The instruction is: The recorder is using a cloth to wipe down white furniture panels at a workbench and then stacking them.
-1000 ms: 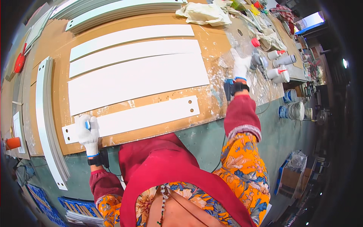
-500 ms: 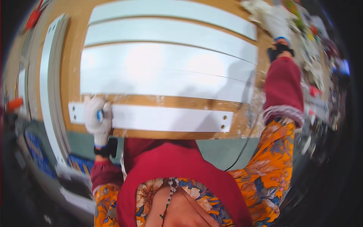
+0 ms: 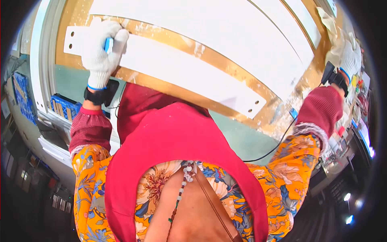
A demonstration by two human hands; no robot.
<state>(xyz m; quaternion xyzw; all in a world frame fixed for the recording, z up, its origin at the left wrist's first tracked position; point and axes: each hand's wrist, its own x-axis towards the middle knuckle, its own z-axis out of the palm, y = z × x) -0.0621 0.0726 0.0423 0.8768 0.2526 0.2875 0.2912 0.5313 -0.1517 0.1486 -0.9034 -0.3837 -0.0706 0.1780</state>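
Note:
My left hand point(image 3: 102, 50), in a white knitted glove, is closed at the left end of a white strip point(image 3: 181, 72) with paired dark holes at both ends. A small blue piece point(image 3: 108, 45) shows between its thumb and fingers; the glove hides the rest. The strip lies flat along the near edge of the brown worktop point(image 3: 149, 82). My right hand point(image 3: 350, 58), gloved too, is stretched far out to the right, against off-white cloth point(image 3: 331, 32). White glove and pale cloth blend together, so its grip is unclear.
Beyond the strip lie wide white panels point(image 3: 225, 36). Long white strips point(image 3: 38, 60) stand stacked at the left edge, with a blue crate point(image 3: 64, 107) below. A black cable point(image 3: 274, 151) hangs by my right arm. Mixed clutter point(image 3: 358, 92) lies at the far right.
The view has turned and shifted, so the panels and strip now slant down to the right. My left hand stays at the strip's left end. My right hand stays out by the cloth.

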